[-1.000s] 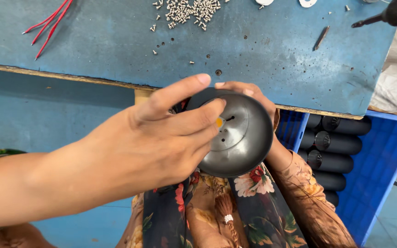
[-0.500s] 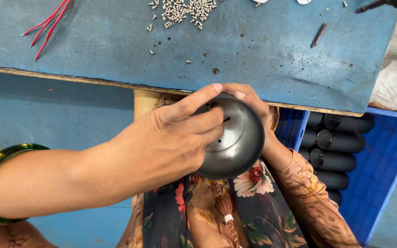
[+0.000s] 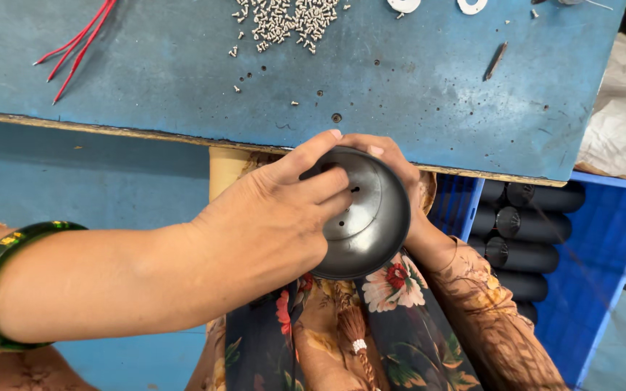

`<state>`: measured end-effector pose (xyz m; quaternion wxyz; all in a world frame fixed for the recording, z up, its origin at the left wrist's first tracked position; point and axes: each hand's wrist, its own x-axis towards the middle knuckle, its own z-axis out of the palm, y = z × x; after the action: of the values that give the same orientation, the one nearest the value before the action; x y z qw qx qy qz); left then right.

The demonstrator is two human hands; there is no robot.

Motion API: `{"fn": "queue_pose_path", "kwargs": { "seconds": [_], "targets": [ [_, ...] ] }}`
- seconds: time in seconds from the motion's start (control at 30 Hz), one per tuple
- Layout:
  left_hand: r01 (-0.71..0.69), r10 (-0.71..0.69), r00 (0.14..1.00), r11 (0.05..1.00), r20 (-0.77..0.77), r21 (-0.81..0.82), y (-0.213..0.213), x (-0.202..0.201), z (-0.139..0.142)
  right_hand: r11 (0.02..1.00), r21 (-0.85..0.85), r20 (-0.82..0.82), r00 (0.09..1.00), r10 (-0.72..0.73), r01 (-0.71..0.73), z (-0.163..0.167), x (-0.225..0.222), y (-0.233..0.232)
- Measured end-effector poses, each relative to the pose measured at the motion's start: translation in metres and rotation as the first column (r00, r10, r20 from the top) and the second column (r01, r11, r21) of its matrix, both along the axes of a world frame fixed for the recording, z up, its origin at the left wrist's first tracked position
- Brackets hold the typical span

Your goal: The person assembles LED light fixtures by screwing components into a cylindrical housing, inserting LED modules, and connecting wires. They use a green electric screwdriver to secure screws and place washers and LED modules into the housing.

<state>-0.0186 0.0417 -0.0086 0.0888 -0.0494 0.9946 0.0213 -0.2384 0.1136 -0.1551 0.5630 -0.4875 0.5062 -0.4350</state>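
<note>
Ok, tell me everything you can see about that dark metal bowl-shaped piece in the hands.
The dark metal bowl is a round, dull grey cup with a smooth sheen and a thin rim. Small holes dot its inner floor. It is held off the table, just below the blue tabletop's edge, its opening tilted toward the camera. The left hand reaches fingers inside it; the right hand cups it from behind.
</note>
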Motion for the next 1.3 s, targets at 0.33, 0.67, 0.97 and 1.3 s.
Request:
{"fn": "queue_pose_path", "kwargs": {
  "seconds": [0.33, 0.67, 0.97, 1.3],
  "targets": [
    [0.005, -0.021, 0.983, 0.996, -0.181, -0.084, -0.008, 0.01, -0.002, 0.987, -0.16, -0.051, 0.998, -0.03, 0.021, 0.0, 0.004, -0.005],
    [0.068, 0.036, 0.816, 0.985, -0.577, 0.158, -0.033, 0.037, 0.034, 0.968, -0.248, -0.057, 0.997, -0.046, 0.03, 0.009, 0.001, -0.01],
    [-0.082, 0.092, 0.818, 0.996, -0.567, 0.043, -0.05, 0.058, 0.028, 0.957, -0.288, -0.052, 0.997, -0.065, 0.047, -0.022, -0.012, -0.017],
    [-0.304, 0.315, 0.796, 0.946, -0.517, 0.11, -0.089, 0.049, -0.048, 0.976, -0.215, -0.087, 0.995, -0.058, 0.039, -0.067, -0.044, -0.027]
  ]
}}
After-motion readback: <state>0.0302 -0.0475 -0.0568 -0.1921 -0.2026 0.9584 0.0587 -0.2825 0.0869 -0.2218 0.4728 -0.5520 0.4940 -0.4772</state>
